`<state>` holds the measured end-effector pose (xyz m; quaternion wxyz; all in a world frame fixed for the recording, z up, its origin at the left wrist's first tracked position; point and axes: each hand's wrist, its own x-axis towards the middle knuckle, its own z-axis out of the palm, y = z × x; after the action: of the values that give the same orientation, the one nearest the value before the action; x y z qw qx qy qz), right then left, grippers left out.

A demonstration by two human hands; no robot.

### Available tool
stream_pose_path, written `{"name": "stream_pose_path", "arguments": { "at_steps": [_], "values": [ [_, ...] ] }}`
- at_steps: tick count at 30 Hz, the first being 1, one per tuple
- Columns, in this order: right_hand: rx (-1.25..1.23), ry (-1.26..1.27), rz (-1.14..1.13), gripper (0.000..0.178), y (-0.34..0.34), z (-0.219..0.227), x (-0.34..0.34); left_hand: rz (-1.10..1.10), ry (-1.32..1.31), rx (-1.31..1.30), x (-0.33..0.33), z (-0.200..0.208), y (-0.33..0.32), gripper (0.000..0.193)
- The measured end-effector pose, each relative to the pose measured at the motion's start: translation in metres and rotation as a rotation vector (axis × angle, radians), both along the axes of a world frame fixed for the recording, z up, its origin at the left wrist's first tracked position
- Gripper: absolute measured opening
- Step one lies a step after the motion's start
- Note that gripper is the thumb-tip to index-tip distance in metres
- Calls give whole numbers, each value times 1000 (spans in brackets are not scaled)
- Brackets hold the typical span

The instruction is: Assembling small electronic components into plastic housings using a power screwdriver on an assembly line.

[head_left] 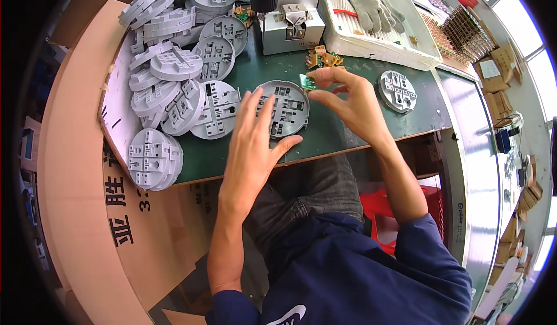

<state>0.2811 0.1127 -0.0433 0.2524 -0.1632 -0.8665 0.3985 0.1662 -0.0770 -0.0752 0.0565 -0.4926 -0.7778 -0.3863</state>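
Observation:
A round grey plastic base (288,105) lies on the green table (336,130) in front of me. My left hand (253,136) rests flat beside it, fingers spread, fingertips touching its left rim. My right hand (351,101) hovers at the base's upper right edge and pinches a small green circuit board (306,82) between thumb and fingers. A little heap of similar small circuit boards (322,58) lies just behind it.
Many grey round bases (180,64) are piled at the left, against a cardboard box wall (87,151). One more base (397,90) lies at the right. Behind stand a grey press fixture (292,26) and a white foam tray (406,46) with grey gloves (371,6).

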Motion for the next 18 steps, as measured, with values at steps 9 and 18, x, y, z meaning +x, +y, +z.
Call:
{"name": "stream_pose_path", "arguments": {
  "at_steps": [9,18],
  "values": [
    [346,-71,-39,31,-3,-11,-33,68,75,-24,25,-15,12,72],
    [393,-77,94,33,7,-16,-43,79,48,63,13,-23,28,106]
  ]
}}
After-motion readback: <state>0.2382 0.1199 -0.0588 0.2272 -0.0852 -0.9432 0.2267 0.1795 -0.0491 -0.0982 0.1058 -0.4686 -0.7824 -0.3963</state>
